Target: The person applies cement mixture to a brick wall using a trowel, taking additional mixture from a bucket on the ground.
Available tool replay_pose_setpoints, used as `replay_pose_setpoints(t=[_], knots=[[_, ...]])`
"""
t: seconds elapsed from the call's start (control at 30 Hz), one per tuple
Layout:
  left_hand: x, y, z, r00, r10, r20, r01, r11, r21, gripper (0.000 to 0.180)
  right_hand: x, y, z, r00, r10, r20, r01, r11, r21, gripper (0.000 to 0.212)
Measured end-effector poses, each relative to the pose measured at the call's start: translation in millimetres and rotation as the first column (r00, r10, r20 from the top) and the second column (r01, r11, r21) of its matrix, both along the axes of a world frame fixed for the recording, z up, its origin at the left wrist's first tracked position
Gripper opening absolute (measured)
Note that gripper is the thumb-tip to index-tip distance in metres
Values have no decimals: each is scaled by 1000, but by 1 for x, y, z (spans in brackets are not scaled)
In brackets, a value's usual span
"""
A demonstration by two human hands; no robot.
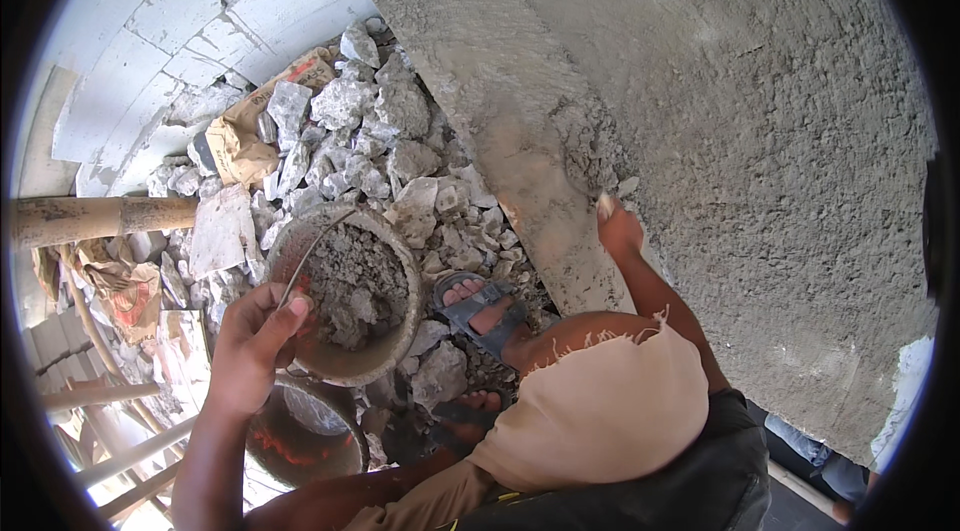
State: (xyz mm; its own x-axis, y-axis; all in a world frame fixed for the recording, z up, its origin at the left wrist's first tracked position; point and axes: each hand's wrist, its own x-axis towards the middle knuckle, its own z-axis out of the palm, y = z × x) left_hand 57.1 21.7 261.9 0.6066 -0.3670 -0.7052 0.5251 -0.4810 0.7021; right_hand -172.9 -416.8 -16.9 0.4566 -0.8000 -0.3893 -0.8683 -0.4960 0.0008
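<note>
My left hand [258,336] is closed round the thin wire handle [318,253] of a mortar-crusted bucket [402,343]. Crumbly grey mortar [360,281] lies inside the bucket, which tilts slightly over the rubble. On the right, my right hand [620,229] is closed, thumb pointing forward, at the edge of a wet, smeared board [530,166] along the foot of the plastered wall [770,161]. What its fingers hold cannot be made out. Just ahead of the thumb, a rough clump of mortar [592,141] sits between board and wall.
Broken masonry [375,116] is heaped from the bucket toward the pale block wall [200,11]. A second bucket [310,436] stands below the first. Bamboo poles [105,218] and torn paper sacks [243,149] lie left. My sandalled foot [485,311] rests on rubble beside the board.
</note>
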Motion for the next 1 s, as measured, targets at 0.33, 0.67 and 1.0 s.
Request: replay_pose_setpoints(t=[0.33, 0.67, 1.0], knots=[[3, 3, -2, 999, -4, -33, 3, 1000, -29, 23, 54, -36, -22, 997, -70, 37, 75, 986, -149, 41], [3, -3, 2, 998, -43, -36, 42, 999, -31, 23, 37, -33, 0, 967, 23, 256, 30, 979, -201, 41], [3, 0, 1, 998, -57, 3, 57, 998, 18, 22, 54, -12, 93, 894, 216, 393, -128, 963, -238, 42]])
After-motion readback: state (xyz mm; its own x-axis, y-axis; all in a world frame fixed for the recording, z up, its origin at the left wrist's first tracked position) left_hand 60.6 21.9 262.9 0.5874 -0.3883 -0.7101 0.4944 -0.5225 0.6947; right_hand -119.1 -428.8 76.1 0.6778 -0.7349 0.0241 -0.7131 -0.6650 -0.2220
